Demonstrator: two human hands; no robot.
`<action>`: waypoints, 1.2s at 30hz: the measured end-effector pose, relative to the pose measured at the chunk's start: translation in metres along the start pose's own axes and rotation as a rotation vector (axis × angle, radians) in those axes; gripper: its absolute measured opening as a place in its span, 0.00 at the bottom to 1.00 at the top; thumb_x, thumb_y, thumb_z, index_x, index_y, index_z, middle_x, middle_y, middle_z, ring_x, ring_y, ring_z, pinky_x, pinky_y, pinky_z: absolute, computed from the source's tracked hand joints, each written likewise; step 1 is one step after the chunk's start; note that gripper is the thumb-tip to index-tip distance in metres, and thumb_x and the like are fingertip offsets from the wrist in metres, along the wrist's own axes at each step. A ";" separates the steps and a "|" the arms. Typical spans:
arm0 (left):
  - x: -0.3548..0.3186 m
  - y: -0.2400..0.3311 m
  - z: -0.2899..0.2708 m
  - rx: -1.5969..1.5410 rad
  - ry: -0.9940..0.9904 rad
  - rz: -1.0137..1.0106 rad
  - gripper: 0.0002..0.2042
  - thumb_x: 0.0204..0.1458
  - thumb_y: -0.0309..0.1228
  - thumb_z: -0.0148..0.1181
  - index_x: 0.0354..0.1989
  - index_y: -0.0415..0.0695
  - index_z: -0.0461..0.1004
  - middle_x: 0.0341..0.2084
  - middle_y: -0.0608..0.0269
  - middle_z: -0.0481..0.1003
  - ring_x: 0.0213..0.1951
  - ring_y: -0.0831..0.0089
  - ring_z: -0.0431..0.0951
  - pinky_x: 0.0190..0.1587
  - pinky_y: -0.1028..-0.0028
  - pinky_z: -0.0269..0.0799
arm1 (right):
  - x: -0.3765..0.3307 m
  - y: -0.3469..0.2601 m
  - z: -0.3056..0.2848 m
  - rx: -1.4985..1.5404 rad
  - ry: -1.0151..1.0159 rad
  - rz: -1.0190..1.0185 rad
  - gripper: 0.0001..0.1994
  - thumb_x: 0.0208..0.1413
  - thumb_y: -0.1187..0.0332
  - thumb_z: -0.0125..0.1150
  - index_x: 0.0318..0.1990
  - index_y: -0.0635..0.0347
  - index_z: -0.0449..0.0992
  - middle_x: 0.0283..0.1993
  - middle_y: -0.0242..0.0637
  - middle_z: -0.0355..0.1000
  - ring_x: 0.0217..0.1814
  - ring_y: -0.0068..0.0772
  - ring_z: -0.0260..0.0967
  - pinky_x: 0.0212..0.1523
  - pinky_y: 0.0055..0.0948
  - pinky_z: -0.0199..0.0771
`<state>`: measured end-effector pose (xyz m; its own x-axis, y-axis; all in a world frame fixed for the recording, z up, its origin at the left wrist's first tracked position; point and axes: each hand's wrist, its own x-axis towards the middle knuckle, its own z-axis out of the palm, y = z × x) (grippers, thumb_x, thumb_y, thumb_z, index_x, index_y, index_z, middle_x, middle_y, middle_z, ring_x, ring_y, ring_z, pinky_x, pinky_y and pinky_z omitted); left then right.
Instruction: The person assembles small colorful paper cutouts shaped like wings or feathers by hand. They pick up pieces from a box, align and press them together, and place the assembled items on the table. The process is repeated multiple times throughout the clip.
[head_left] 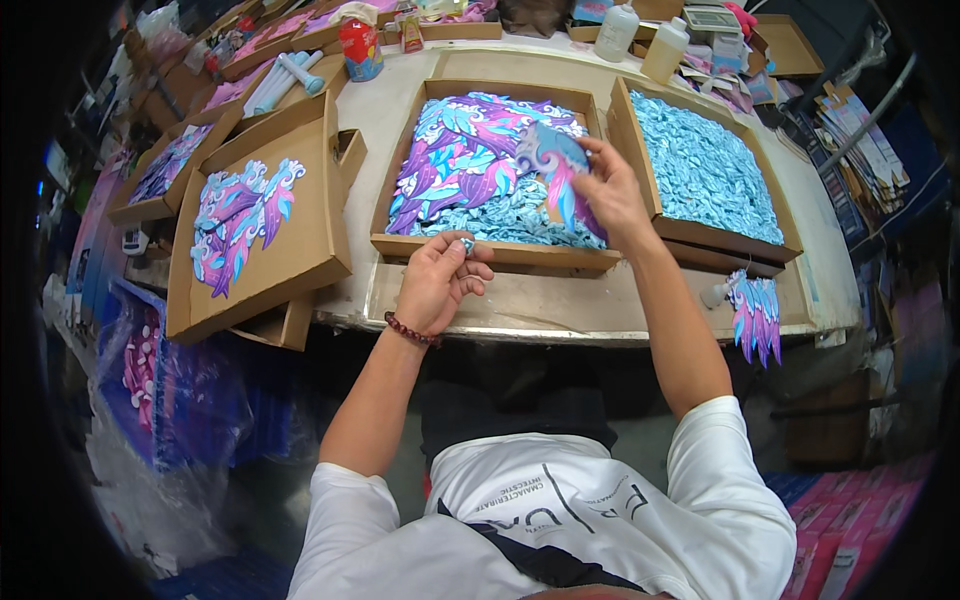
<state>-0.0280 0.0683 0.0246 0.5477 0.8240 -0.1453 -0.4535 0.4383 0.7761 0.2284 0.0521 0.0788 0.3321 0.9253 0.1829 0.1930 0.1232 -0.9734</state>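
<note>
My right hand (612,190) holds a flat cutout (556,168) in blue, pink and purple, wing-shaped with a swirl, above the middle cardboard tray (480,248). That tray holds several similar purple and blue cutouts and a heap of small light-blue pieces. My left hand (437,277) is at the tray's front edge, its fingers pinched on one small light-blue piece (467,243). A bead bracelet sits on my left wrist.
A right-hand tray (640,165) is full of small light-blue pieces. A cardboard lid (300,240) on the left carries finished cutouts. Another cutout (757,315) hangs at the table's front right edge. Bottles (664,48) and a can (361,48) stand at the back.
</note>
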 end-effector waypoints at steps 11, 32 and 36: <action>-0.007 -0.008 0.014 0.062 -0.129 0.022 0.09 0.63 0.28 0.50 0.48 0.37 0.69 0.33 0.53 0.77 0.27 0.73 0.77 0.26 0.78 0.74 | -0.081 -0.001 0.005 0.200 -0.206 0.137 0.16 0.60 0.70 0.59 0.52 0.70 0.71 0.39 0.35 0.74 0.39 0.19 0.70 0.39 0.21 0.72; -0.023 -0.014 0.026 0.341 -0.039 0.056 0.12 0.60 0.30 0.57 0.44 0.31 0.75 0.32 0.53 0.80 0.28 0.74 0.80 0.28 0.77 0.79 | -0.120 -0.024 0.011 -0.253 -0.311 0.063 0.12 0.54 0.68 0.63 0.41 0.67 0.77 0.29 0.40 0.76 0.30 0.26 0.75 0.31 0.27 0.74; -0.025 -0.016 0.025 0.366 -0.068 0.047 0.12 0.60 0.30 0.57 0.43 0.32 0.75 0.31 0.56 0.79 0.28 0.75 0.80 0.28 0.77 0.79 | -0.122 -0.023 0.016 -0.267 -0.235 0.019 0.14 0.52 0.65 0.66 0.41 0.66 0.78 0.30 0.41 0.78 0.31 0.32 0.77 0.31 0.30 0.75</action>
<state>-0.0170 0.0320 0.0308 0.5829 0.8093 -0.0726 -0.2045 0.2325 0.9508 0.1689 -0.0578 0.0767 0.1220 0.9877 0.0982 0.4333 0.0360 -0.9005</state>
